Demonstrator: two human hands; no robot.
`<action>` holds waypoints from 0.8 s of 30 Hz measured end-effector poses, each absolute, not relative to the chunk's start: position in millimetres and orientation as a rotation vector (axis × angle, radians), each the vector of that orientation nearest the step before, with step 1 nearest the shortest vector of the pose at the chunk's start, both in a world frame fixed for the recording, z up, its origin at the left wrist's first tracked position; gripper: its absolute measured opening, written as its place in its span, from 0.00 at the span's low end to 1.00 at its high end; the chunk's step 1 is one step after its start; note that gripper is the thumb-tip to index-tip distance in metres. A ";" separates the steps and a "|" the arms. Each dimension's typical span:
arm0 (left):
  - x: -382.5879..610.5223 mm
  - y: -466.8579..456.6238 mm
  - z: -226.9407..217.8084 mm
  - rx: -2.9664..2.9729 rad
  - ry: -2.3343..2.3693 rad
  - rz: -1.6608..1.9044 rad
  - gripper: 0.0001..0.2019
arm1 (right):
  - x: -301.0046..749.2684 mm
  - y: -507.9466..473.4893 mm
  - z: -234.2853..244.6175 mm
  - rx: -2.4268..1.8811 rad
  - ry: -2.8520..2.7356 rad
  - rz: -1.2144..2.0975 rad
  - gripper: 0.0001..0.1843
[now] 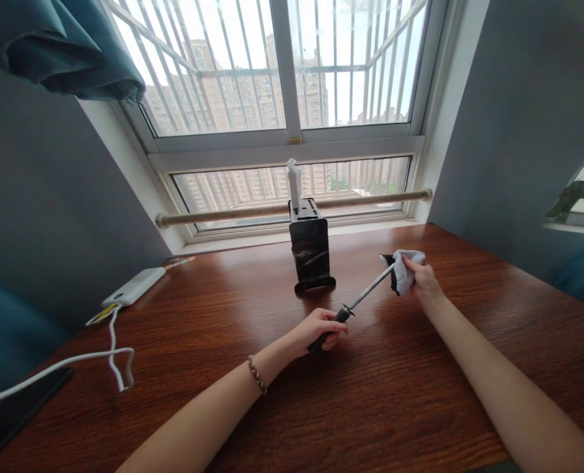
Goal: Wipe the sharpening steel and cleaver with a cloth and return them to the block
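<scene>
My left hand (324, 330) is closed around the black handle of a honing steel (372, 286), whose metal rod points up and to the right from a small guard. A white cloth with black parts (406, 268) is pinched in my right hand (422, 279). The cloth is around or against the far end of the rod, so the tip is hidden. Behind my left hand stands a black knife block (311, 248), upright on the table, with one white handle (294, 184) sticking up from its top.
A brown wooden table (252, 407) reaches to the window sill. At the left lie a white power bank (134, 287) and a white cable (50, 374), with a dark flat object (20, 414) near the edge. A horizontal rail (252, 211) crosses the window behind the block.
</scene>
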State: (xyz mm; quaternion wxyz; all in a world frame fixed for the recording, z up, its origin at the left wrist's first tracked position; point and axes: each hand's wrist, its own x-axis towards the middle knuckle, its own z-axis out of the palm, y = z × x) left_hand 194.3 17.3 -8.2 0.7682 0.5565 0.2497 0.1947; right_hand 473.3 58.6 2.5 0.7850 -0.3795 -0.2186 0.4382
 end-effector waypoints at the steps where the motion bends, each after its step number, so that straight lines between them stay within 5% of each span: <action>1: 194.1 17.4 -9.0 1.211 0.541 0.419 0.10 | 475.9 59.4 1.9 -0.817 -0.455 0.931 0.09; 8: 192.3 17.9 -2.9 1.226 0.547 0.473 0.16 | 481.6 64.7 -6.9 -0.806 -0.386 0.876 0.08; 16: 175.2 5.1 68.0 1.247 0.354 0.784 0.36 | 470.1 58.8 -4.1 -0.806 -0.385 0.926 0.09; 24: 149.4 6.3 108.8 1.555 0.877 1.673 0.09 | 400.5 34.2 -0.3 -0.828 -0.635 1.147 0.16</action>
